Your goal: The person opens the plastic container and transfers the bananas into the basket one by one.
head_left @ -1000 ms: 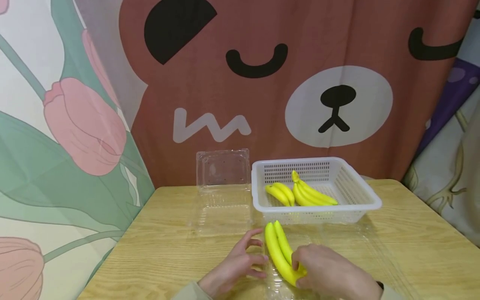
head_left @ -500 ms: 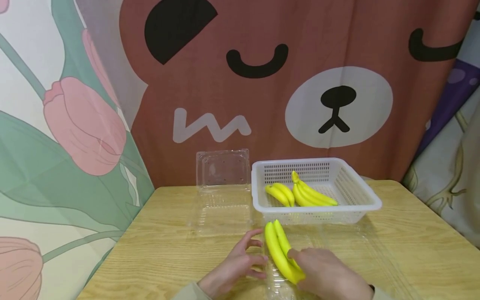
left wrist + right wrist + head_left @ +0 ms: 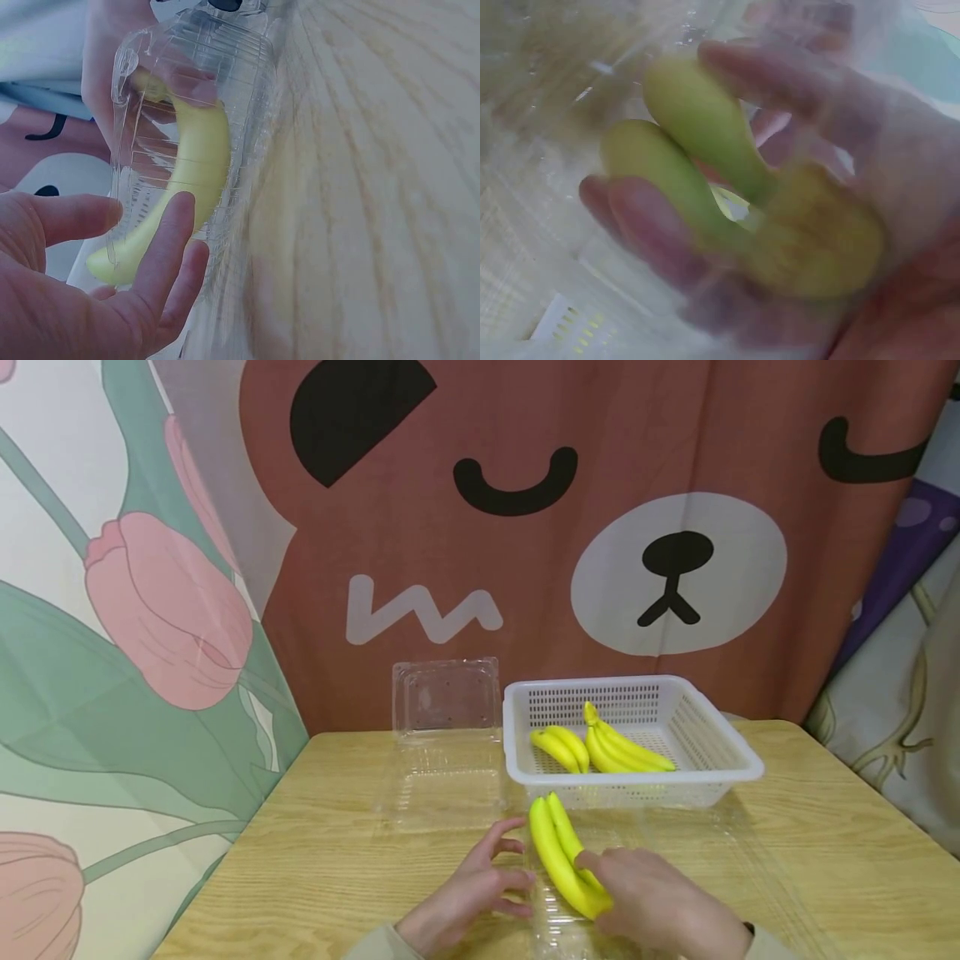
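A small bunch of yellow bananas [image 3: 558, 858] lies in a clear plastic clamshell box [image 3: 553, 931] at the table's near edge. My right hand [image 3: 600, 881] grips the bunch at its stem end, with fingers curled round the fruit. In the right wrist view the bananas [image 3: 705, 131] and my fingers [image 3: 649, 225] show blurred through the plastic. My left hand [image 3: 510, 864] rests against the box's left side with relaxed fingers. The left wrist view shows its straight fingers [image 3: 169, 247] on the clear box [image 3: 232, 67] beside a banana [image 3: 195, 172].
A white perforated basket [image 3: 720, 747] behind the box holds two more banana bunches [image 3: 603, 747]. A second clear clamshell [image 3: 446, 739] stands open at the back left. The wooden table [image 3: 322, 860] ends at printed curtains behind and at both sides.
The banana bunch has slid slightly away from me in the box. My right hand has shifted a little along it. The left hand has stayed in place.
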`<state>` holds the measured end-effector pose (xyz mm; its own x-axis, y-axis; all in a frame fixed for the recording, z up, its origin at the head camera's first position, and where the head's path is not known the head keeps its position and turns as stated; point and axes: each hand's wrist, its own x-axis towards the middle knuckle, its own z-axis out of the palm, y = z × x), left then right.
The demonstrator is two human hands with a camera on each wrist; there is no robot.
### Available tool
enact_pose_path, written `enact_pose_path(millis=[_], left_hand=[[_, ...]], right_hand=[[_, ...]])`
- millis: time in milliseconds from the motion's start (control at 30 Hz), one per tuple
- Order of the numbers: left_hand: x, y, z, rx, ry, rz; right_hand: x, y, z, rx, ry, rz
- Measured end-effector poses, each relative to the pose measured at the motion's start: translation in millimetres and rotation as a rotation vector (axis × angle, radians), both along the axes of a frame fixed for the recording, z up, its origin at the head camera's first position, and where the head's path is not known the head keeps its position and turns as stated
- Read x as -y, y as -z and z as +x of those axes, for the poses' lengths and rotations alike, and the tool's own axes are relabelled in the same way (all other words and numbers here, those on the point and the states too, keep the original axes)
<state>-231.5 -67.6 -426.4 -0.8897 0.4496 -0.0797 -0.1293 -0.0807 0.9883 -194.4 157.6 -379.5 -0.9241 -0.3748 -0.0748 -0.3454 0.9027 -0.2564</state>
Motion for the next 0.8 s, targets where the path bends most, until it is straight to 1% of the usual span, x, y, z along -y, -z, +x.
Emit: enact_pose_path(millis=[100, 333, 467, 633, 733, 800], left_hand=[[-0.3, 0.7, -0.1, 0.001, -0.003, -0.003], [-0.5, 1.8, -0.3, 0.001, -0.001, -0.004], [-0.7, 1.2, -0.1, -0.003, -0.004, -0.005], [-1.0, 0.5, -0.1, 0.003, -0.002, -0.006], [-1.0, 0.9, -0.4, 0.007, 0.002, -0.008], [-1.1, 1.2, -0.6, 0.01, 0.002, -0.01]], right_hand=[[-1.2, -1.9, 1.0, -0.006, -0.003, -0.002], [0.4, -10.0, 3.7, 0.019, 0.047, 0.007], [-0.8, -15.0, 7.4, 0.013, 0.024, -0.004], [-0.8, -22.2, 9.9, 0.028, 0.013, -0.02], [-1.7, -25.5, 11.7, 0.01, 0.003, -0.034], [-2.8, -27.2, 13.9, -0.027, -0.016, -0.045]])
